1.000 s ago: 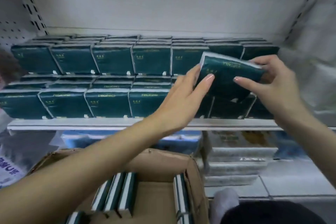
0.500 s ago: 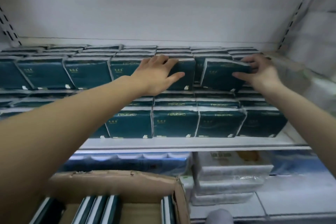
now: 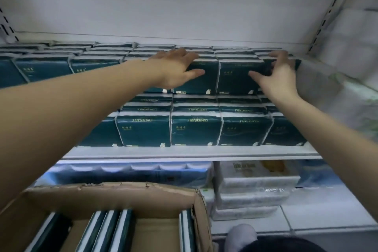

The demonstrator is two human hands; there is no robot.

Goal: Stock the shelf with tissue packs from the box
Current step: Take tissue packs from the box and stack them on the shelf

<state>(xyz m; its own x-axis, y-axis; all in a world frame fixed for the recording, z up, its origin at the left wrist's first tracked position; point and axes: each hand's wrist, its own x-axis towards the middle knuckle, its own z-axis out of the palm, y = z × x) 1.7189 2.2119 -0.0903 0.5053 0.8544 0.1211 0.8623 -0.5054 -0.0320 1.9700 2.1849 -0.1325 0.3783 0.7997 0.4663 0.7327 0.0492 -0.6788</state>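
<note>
Shelf (image 3: 184, 152) looks nearly full, two tiers. Right hand (image 3: 280, 81) fingers curl round the pack (image 3: 268, 67) at upper tier's right end. Left hand (image 3: 176, 69) lies flat, fingers straight, on neighbouring packs. Box (image 3: 114, 192) holds several more to stock.

I get one view only: the wide-angle head camera, facing the shelf (image 3: 184, 154) close up, the box (image 3: 114, 190) along its bottom edge.
</note>
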